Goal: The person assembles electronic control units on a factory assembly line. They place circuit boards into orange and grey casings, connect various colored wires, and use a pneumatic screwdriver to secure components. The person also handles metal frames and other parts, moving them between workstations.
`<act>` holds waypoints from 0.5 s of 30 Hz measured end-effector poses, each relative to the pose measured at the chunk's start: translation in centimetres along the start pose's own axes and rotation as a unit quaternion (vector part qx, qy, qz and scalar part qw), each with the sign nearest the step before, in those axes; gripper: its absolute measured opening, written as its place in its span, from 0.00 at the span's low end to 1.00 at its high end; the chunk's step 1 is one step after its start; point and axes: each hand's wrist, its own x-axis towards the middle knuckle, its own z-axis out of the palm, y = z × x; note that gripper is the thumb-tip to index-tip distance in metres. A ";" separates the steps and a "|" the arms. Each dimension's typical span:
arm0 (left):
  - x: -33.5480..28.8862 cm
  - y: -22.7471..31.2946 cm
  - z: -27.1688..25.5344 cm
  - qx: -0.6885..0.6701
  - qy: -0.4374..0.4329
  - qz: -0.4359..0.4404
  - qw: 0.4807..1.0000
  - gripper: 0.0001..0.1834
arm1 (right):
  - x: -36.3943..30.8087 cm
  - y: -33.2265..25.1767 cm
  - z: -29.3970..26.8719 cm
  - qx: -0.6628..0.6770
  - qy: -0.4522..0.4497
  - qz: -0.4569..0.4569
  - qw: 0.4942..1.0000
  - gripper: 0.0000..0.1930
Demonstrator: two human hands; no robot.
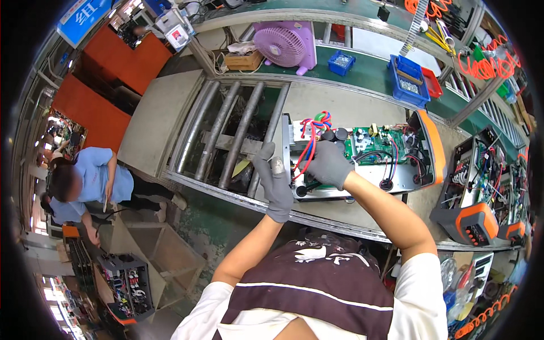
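In front of me an open electronics chassis (362, 190) with an orange end panel (430, 147) lies on the line. Inside it are a green circuit board (362, 141) and dark round capacitors (334, 135). A bundle of red, blue and green cables (317, 123) rises at its left end. My right hand (331, 164), in a grey glove, is over that end, fingers curled beside the red and blue leads; whatever they grip is hidden. My left hand (277, 190), also gloved, is just outside the chassis's left end with its fingers stretched out and apart.
Metal rollers (243, 136) run left of the chassis. Behind it stand a purple fan (283, 45) and blue bins (408, 85) of small parts. More open units (470, 181) sit at the right. A person in light blue (93, 175) works at left beside another unit (127, 283).
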 end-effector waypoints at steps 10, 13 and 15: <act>-0.1 0.3 0.4 0.033 0.011 0.018 0.999 0.22 | -0.2 -0.3 0.6 0.103 0.025 0.114 0.988 0.09; -0.2 -0.5 0.4 0.023 0.002 0.019 1.000 0.23 | -0.1 -0.6 0.4 0.191 0.010 0.159 0.969 0.07; -0.2 -0.3 0.5 0.026 -0.001 0.029 0.999 0.24 | -0.1 -0.5 0.2 0.223 0.009 0.171 0.960 0.07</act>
